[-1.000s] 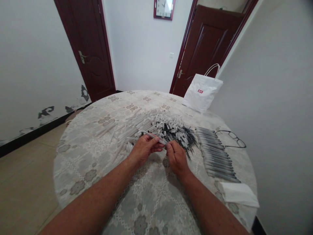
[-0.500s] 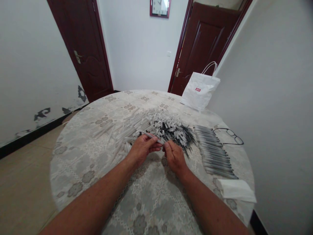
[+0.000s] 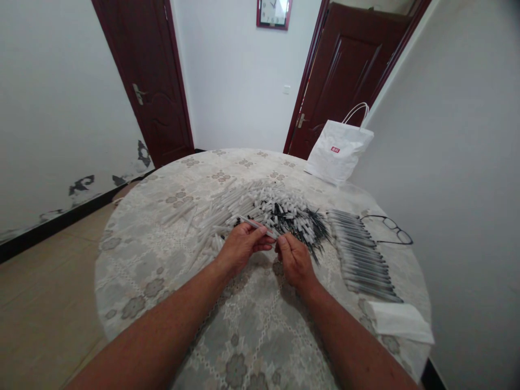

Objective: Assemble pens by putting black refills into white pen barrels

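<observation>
Between my two hands is a slim, pale pen (image 3: 260, 226), slanting down from upper left to lower right. My left hand (image 3: 242, 245) is closed round its middle, thumb on top. Fingertips of my right hand (image 3: 294, 259) pinch its lower right end, which they hide. Just beyond my hands lies a heap of pen parts: translucent white barrels (image 3: 227, 208) to the left, black refills (image 3: 298, 225) with white ends to the right. On the right, assembled-looking grey pens (image 3: 361, 252) lie side by side in a column.
A round table with a floral cloth (image 3: 235, 336) bears everything. Eyeglasses (image 3: 392, 230) lie right of the pen column, and a folded white tissue (image 3: 400, 320) sits nearer me. At the back right stands a white paper bag (image 3: 339, 151) by the wall.
The whole view has shifted slightly, so things appear a little further right. Both hands keep their hold on the pen, with hardly any visible movement.
</observation>
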{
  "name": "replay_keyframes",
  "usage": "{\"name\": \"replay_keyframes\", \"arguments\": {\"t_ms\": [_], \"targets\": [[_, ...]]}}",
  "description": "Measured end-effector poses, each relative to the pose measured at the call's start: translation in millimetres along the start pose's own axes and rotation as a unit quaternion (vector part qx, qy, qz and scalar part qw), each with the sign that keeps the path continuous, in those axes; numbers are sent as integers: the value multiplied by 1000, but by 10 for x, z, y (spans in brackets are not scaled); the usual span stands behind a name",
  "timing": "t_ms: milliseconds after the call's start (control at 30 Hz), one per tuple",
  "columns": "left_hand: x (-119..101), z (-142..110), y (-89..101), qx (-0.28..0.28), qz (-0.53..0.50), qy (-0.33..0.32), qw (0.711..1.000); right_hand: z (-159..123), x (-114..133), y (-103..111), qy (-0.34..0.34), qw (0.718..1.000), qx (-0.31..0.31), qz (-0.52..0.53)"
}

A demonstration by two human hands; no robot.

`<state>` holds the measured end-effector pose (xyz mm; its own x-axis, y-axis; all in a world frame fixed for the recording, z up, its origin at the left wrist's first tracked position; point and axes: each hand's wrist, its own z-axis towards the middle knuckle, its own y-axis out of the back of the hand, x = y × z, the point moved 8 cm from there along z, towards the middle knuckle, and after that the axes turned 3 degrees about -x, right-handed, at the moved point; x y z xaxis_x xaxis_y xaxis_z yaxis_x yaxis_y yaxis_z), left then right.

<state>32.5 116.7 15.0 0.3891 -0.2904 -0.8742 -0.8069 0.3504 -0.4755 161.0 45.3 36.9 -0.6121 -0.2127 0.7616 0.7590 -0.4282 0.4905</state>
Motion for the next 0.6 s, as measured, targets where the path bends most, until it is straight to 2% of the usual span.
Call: {"name": "replay_keyframes", "arguments": {"t_ms": [133, 267, 400, 600], "targets": [[0, -4, -6, 3, -3, -3, 1000, -3, 12, 28, 7, 1000, -14, 13], [-11, -11, -16, 6, -9, -4, 1000, -14, 41, 56, 24, 999, -29, -18], [-1, -10, -18, 7, -7, -1, 1000, -25, 32, 28, 23, 999, -12, -21], [29, 11, 19, -1, 8, -2, 1000, -43, -20, -23, -15, 1000, 14, 11]]}}
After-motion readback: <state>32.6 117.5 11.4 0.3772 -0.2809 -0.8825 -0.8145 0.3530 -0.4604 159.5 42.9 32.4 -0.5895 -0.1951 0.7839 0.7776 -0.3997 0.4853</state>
